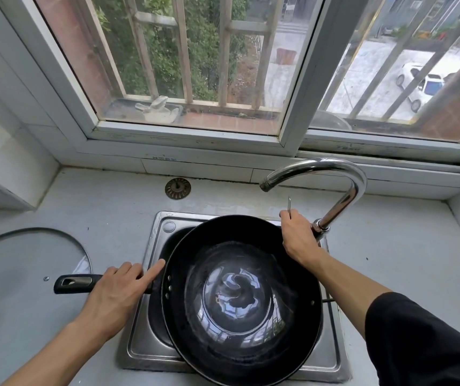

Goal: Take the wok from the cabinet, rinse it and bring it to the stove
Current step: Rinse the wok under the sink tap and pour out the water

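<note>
— Hands first: what has each got?
— Left hand (pixel 117 291) is wrapped over the wok's handle (pixel 77 283), forefinger stretched straight along it to the rim. Right hand (pixel 298 238) is closed on the thin tap lever (pixel 289 205) by the faucet (pixel 334 190) base.
— And the wok (pixel 240 296)?
— Over the steel sink (pixel 150 274), bowl up, swirling water in the bottom. Long axis runs left-right, handle pointing left over the counter (pixel 97 213).
— Room around it?
— Bowl nearly covers the basin. Glass lid (pixel 28 263) lies near the handle's end; the spout hangs behind the far rim. A sink strainer (pixel 178 188) sits well back by the wall.
</note>
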A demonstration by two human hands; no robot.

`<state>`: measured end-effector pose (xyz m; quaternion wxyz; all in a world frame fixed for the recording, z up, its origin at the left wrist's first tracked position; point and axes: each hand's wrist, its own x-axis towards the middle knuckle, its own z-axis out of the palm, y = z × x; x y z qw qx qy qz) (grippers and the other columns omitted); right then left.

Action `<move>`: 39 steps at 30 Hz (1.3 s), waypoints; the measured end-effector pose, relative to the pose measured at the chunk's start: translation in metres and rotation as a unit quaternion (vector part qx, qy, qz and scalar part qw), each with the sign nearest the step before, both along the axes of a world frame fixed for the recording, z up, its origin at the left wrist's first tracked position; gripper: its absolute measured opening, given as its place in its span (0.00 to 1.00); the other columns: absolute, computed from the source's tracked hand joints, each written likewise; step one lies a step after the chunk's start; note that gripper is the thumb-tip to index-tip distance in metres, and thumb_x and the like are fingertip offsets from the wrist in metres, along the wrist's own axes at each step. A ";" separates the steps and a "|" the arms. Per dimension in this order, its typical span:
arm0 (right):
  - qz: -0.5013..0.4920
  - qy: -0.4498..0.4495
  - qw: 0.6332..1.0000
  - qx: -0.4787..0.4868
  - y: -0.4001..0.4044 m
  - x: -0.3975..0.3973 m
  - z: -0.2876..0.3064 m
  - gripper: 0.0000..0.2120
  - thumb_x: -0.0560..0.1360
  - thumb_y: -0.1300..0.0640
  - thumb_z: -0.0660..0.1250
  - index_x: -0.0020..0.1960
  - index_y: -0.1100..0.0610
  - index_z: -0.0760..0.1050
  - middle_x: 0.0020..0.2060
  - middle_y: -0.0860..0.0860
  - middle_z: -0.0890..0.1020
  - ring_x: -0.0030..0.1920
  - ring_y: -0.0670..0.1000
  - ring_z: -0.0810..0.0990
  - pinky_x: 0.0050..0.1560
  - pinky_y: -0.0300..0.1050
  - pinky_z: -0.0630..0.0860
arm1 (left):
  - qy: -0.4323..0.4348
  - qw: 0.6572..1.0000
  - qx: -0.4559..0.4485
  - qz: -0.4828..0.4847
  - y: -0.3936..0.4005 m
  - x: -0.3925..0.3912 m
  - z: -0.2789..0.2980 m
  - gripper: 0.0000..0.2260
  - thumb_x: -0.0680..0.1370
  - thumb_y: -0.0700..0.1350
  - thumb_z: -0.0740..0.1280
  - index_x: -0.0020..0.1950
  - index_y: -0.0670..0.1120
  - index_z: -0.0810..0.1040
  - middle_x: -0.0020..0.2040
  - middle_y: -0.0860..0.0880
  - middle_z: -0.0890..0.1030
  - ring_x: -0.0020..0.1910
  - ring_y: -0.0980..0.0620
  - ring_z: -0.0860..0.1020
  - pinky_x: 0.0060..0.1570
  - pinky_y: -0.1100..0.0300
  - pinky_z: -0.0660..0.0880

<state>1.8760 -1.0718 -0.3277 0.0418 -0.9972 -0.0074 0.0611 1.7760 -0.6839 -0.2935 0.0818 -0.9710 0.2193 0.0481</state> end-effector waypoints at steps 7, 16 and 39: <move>0.001 -0.001 1.000 -0.008 0.001 0.000 0.001 0.20 0.71 0.73 0.60 0.62 0.63 0.69 0.57 0.61 0.74 0.54 0.61 0.74 0.54 0.51 0.70 | 0.001 1.000 0.002 0.002 0.000 -0.002 0.001 0.46 0.49 0.24 0.69 0.67 0.45 0.74 0.36 0.48 0.72 0.32 0.46 0.71 0.29 0.54 0.68; 0.011 -0.001 1.000 -0.012 0.001 -0.002 0.002 0.19 0.71 0.73 0.60 0.60 0.64 0.70 0.56 0.61 0.74 0.53 0.61 0.73 0.54 0.51 0.70 | -0.003 1.000 -0.010 0.005 0.001 -0.003 0.000 0.46 0.50 0.23 0.69 0.67 0.46 0.75 0.36 0.49 0.71 0.32 0.46 0.71 0.30 0.55 0.69; 0.051 -0.007 0.999 0.001 -0.010 -0.004 -0.002 0.18 0.72 0.71 0.61 0.61 0.62 0.70 0.53 0.60 0.74 0.50 0.60 0.74 0.50 0.50 0.70 | -0.015 1.000 -0.028 0.003 0.000 -0.004 -0.003 0.43 0.50 0.24 0.71 0.64 0.46 0.76 0.35 0.49 0.72 0.32 0.47 0.71 0.30 0.54 0.70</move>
